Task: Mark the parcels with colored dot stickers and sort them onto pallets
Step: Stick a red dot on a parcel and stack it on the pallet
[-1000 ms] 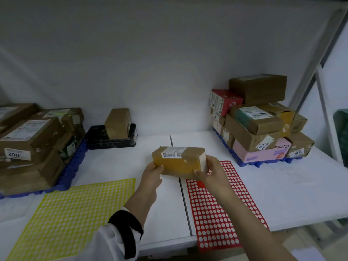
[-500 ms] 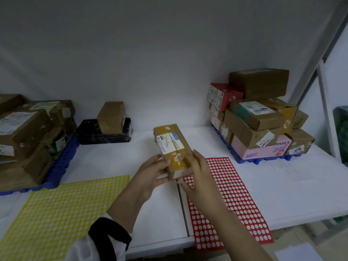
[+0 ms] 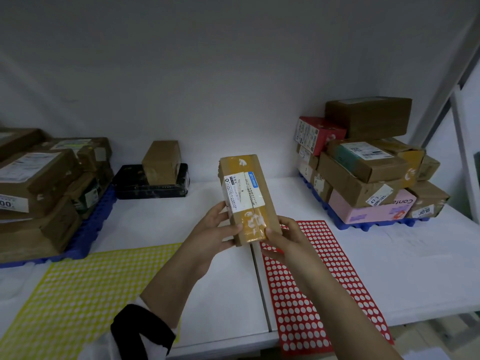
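The tan parcel [image 3: 245, 198] is being held tilted up over the table [image 3: 220, 294], its lower end being gripped by curled fingers of left hand [image 3: 215, 229] and right hand [image 3: 283, 237], label facing up, probably for choosing red sheet [image 3: 324, 281] or yellow sheet [image 3: 78, 294] dots

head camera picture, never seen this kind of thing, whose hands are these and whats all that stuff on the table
No machine here: a person wears one wide-angle camera on the head, looking forward and down, so you see their own arms. The left hand and right hand both grip a brown taped parcel with a white label, held above the white table. On the table lie a yellow dot-sticker sheet on the left and a red dot-sticker sheet on the right. Further out, a left blue pallet and a right blue pallet carry stacked parcels. At the back a brown box sits on something flat and black; what that is I cannot tell.
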